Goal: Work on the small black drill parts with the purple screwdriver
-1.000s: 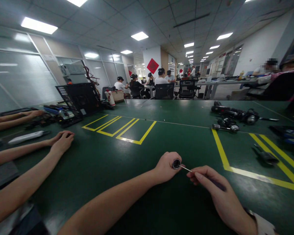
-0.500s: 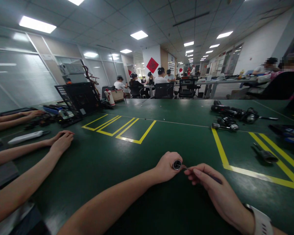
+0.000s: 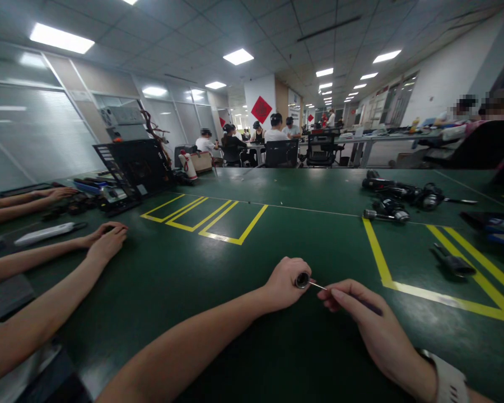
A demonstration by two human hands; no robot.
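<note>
My left hand [image 3: 286,284] is wrapped round a hollow metal cylinder [image 3: 302,280], whose round dark opening faces me. Pinched in my right hand [image 3: 361,313] is a thin screwdriver [image 3: 318,286]. Its dark handle lies along my palm, partly hidden by the fingers. The slim shaft points left, with its end at the right edge of the cylinder's opening; whether it touches the rim, I cannot tell. To the right, a dark metal cup-shaped part with a narrow stem [image 3: 460,265] lies on its side by the yellow tape.
Yellow tape outlines [image 3: 240,242] mark the green table [image 3: 185,302]. Several dark mechanical parts [image 3: 428,197] lie at the back right. On the left are a co-worker's hands [image 3: 107,238], a white long-shaped tool [image 3: 46,233] and a black metal frame [image 3: 138,168].
The screwdriver's end has come out of the cylinder's opening to its right edge, so more of the shaft shows. My left hand and the cylinder have shifted very slightly.
</note>
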